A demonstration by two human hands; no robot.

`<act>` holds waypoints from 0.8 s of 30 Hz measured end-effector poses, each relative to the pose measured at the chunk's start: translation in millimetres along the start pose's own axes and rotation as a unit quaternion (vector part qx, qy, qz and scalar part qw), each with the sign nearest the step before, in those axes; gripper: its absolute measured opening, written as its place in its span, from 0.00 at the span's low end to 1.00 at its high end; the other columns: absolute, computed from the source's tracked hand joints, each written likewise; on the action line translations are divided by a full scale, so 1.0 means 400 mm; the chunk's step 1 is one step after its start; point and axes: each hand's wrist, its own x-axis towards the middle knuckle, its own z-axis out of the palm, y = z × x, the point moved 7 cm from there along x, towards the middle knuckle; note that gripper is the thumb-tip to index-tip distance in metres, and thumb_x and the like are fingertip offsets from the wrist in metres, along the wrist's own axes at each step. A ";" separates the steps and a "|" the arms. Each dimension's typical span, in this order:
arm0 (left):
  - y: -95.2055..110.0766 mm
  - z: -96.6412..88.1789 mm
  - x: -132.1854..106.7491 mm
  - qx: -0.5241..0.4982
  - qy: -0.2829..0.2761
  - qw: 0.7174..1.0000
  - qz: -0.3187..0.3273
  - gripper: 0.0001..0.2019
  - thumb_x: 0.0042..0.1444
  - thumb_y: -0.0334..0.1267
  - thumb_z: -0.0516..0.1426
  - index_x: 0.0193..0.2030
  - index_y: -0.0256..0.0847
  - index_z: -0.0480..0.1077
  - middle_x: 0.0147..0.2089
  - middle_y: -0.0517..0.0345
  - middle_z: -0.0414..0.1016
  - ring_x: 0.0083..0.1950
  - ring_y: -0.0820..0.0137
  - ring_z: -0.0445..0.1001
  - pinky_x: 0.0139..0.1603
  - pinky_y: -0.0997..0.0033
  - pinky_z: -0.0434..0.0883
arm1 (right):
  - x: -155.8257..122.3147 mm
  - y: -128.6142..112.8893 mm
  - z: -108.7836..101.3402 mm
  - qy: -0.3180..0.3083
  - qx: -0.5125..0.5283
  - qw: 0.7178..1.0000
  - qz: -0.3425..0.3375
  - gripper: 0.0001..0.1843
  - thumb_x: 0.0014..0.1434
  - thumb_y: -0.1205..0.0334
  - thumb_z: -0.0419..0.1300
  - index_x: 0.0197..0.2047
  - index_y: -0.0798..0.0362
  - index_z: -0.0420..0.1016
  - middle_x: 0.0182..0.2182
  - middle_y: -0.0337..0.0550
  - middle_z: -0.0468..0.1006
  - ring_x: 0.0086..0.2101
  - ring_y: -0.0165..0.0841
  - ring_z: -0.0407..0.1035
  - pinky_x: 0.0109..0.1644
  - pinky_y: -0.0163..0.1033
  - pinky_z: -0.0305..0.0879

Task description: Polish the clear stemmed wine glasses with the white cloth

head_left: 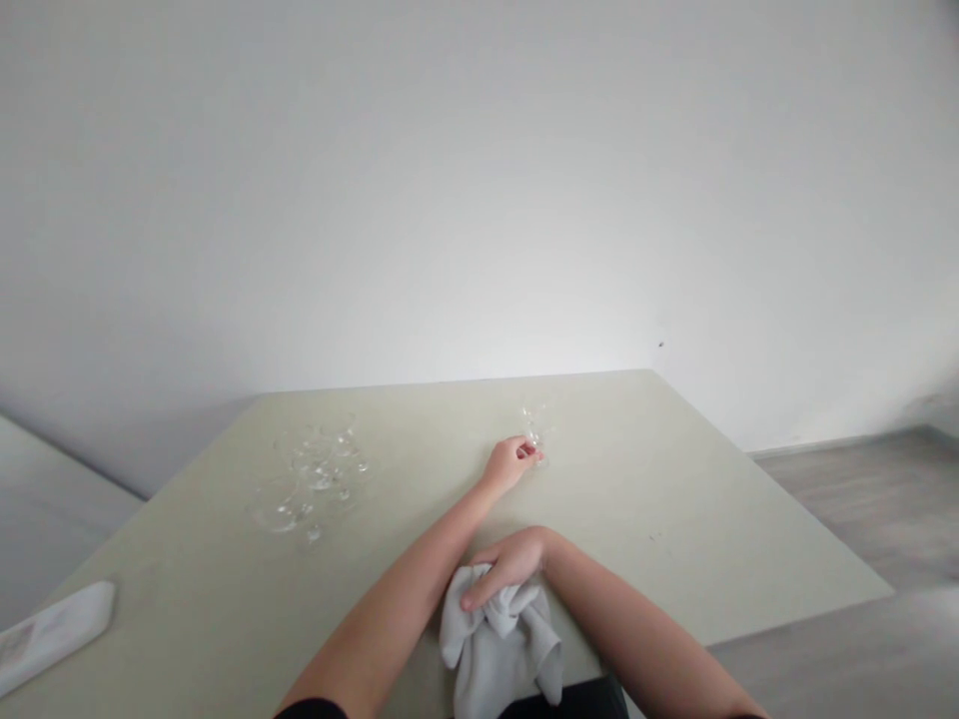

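My left hand (512, 459) is stretched out over the middle of the table, its fingers closed at the lower part of a clear glass (534, 431). That glass is see-through and faint against the pale surface, so its outline is hard to make out. Close to my body, my right hand (509, 567) grips a crumpled light grey cloth (490, 649), which hangs down by the table's near edge. Its wrist lies beside my left forearm.
Several clear glass pieces (322, 477) stand close together on the left of the pale table (636, 559). A white flat box or packet (56, 634) lies at the left front edge. Behind the table is a plain wall (479, 200); grey floor (861, 499) shows at right.
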 end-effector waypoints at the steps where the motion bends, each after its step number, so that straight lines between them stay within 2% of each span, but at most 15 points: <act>1: 0.005 -0.008 -0.004 -0.007 0.006 1.000 0.001 0.10 0.47 0.41 0.64 0.34 0.38 0.74 0.33 0.56 0.78 0.31 0.69 0.74 0.35 0.71 0.69 | -0.004 -0.002 -0.015 0.037 0.051 0.998 -0.014 0.21 0.51 0.47 0.69 0.33 0.60 0.78 0.25 0.41 0.80 0.34 0.35 0.77 0.41 0.35 0.71; 3: 0.011 -0.041 -0.019 -0.038 0.033 0.999 0.001 0.13 0.47 0.42 0.64 0.37 0.38 0.74 0.36 0.55 0.78 0.34 0.69 0.75 0.37 0.71 0.70 | -0.020 -0.023 -0.055 0.132 0.170 0.973 -0.084 0.23 0.57 0.43 0.62 0.31 0.59 0.77 0.23 0.42 0.79 0.33 0.36 0.77 0.43 0.37 0.71; 4: 0.010 -0.069 -0.032 -0.066 0.056 0.996 -0.004 0.13 0.48 0.43 0.64 0.37 0.38 0.73 0.36 0.55 0.78 0.34 0.69 0.74 0.37 0.71 0.70 | -0.035 -0.041 -0.079 0.180 0.229 0.947 -0.138 0.26 0.59 0.40 0.58 0.32 0.58 0.77 0.24 0.42 0.79 0.33 0.36 0.77 0.44 0.37 0.70; 6: 0.001 -0.142 -0.069 -0.127 0.119 0.984 -0.030 0.13 0.52 0.47 0.60 0.35 0.38 0.72 0.33 0.56 0.76 0.31 0.70 0.73 0.33 0.72 0.69 | -0.069 -0.092 -0.113 0.219 0.305 0.890 -0.259 0.31 0.60 0.35 0.51 0.36 0.57 0.76 0.28 0.45 0.80 0.37 0.39 0.77 0.46 0.42 0.71; 8: 0.000 -0.241 -0.131 -0.148 0.235 0.960 -0.047 0.14 0.55 0.48 0.57 0.32 0.38 0.70 0.28 0.58 0.73 0.28 0.71 0.70 0.29 0.73 0.67 | -0.102 -0.137 -0.140 0.237 0.343 0.836 -0.355 0.35 0.59 0.32 0.47 0.42 0.55 0.76 0.32 0.47 0.81 0.41 0.41 0.76 0.49 0.46 0.70; 10: 0.029 -0.333 -0.214 -0.128 0.360 0.924 -0.028 0.14 0.59 0.48 0.53 0.34 0.39 0.69 0.29 0.59 0.71 0.30 0.71 0.70 0.32 0.73 0.67 | -0.127 -0.157 -0.170 0.277 0.370 0.784 -0.414 0.36 0.58 0.30 0.46 0.43 0.54 0.76 0.32 0.46 0.81 0.42 0.43 0.76 0.49 0.47 0.70; 12: 0.086 -0.376 -0.282 -0.083 0.402 0.912 0.013 0.15 0.63 0.48 0.49 0.39 0.40 0.69 0.32 0.58 0.71 0.33 0.70 0.70 0.37 0.72 0.68 | -0.134 -0.163 -0.185 0.301 0.376 0.750 -0.453 0.35 0.58 0.30 0.47 0.45 0.51 0.76 0.33 0.44 0.82 0.43 0.43 0.75 0.49 0.47 0.70; 13: 0.121 -0.369 -0.297 -0.042 0.361 0.931 0.035 0.15 0.63 0.48 0.49 0.42 0.40 0.70 0.35 0.57 0.72 0.36 0.69 0.71 0.40 0.70 0.68 | -0.130 -0.162 -0.187 0.308 0.369 0.743 -0.466 0.35 0.58 0.30 0.47 0.47 0.51 0.76 0.34 0.44 0.82 0.43 0.42 0.75 0.49 0.47 0.70; 15: 0.178 -0.307 -0.304 0.059 0.193 0.977 0.063 0.14 0.59 0.49 0.56 0.44 0.42 0.71 0.39 0.54 0.75 0.40 0.67 0.73 0.42 0.69 0.68 | -0.110 -0.155 -0.181 0.314 0.346 0.749 -0.470 0.35 0.58 0.30 0.48 0.46 0.52 0.76 0.34 0.45 0.82 0.42 0.41 0.75 0.49 0.46 0.70; 16: 0.196 -0.275 -0.308 0.108 0.128 0.983 0.072 0.14 0.55 0.49 0.60 0.42 0.42 0.72 0.39 0.54 0.75 0.41 0.66 0.73 0.42 0.69 0.68 | -0.098 -0.149 -0.176 0.318 0.335 0.756 -0.464 0.36 0.57 0.29 0.48 0.44 0.53 0.77 0.34 0.45 0.82 0.42 0.41 0.75 0.48 0.45 0.70; 17: 0.204 -0.254 -0.312 0.148 0.095 0.982 0.070 0.13 0.52 0.48 0.62 0.37 0.42 0.72 0.36 0.56 0.75 0.39 0.66 0.73 0.41 0.70 0.67 | -0.085 -0.143 -0.170 0.321 0.324 0.764 -0.457 0.36 0.56 0.29 0.48 0.43 0.53 0.77 0.33 0.46 0.82 0.42 0.41 0.75 0.48 0.44 0.70; 18: 0.204 -0.244 -0.312 0.172 0.088 0.979 0.058 0.11 0.53 0.47 0.62 0.33 0.42 0.71 0.33 0.57 0.74 0.36 0.67 0.73 0.38 0.71 0.67 | -0.075 -0.140 -0.164 0.323 0.310 0.770 -0.453 0.37 0.56 0.28 0.49 0.42 0.54 0.77 0.34 0.46 0.82 0.43 0.41 0.75 0.49 0.43 0.69; 20: 0.194 -0.256 -0.311 0.179 0.131 0.975 0.019 0.09 0.56 0.44 0.59 0.31 0.42 0.69 0.29 0.60 0.73 0.32 0.68 0.72 0.34 0.72 0.65 | -0.062 -0.141 -0.152 0.324 0.268 0.778 -0.467 0.35 0.55 0.29 0.51 0.46 0.52 0.75 0.38 0.46 0.81 0.46 0.40 0.74 0.51 0.44 0.69; 22: 0.188 -0.280 -0.314 0.154 0.190 0.970 -0.008 0.05 0.58 0.40 0.57 0.36 0.42 0.69 0.31 0.60 0.74 0.32 0.68 0.73 0.33 0.73 0.66 | -0.052 -0.143 -0.143 0.328 0.213 0.783 -0.483 0.32 0.55 0.34 0.55 0.53 0.49 0.71 0.42 0.44 0.80 0.48 0.40 0.72 0.53 0.46 0.68; 24: 0.204 -0.282 -0.322 0.139 0.190 0.972 0.002 0.06 0.57 0.36 0.57 0.42 0.42 0.69 0.36 0.58 0.76 0.37 0.67 0.75 0.37 0.72 0.68 | -0.036 -0.127 -0.144 0.361 0.176 0.793 -0.458 0.27 0.52 0.41 0.60 0.51 0.48 0.71 0.41 0.43 0.79 0.47 0.40 0.73 0.53 0.47 0.69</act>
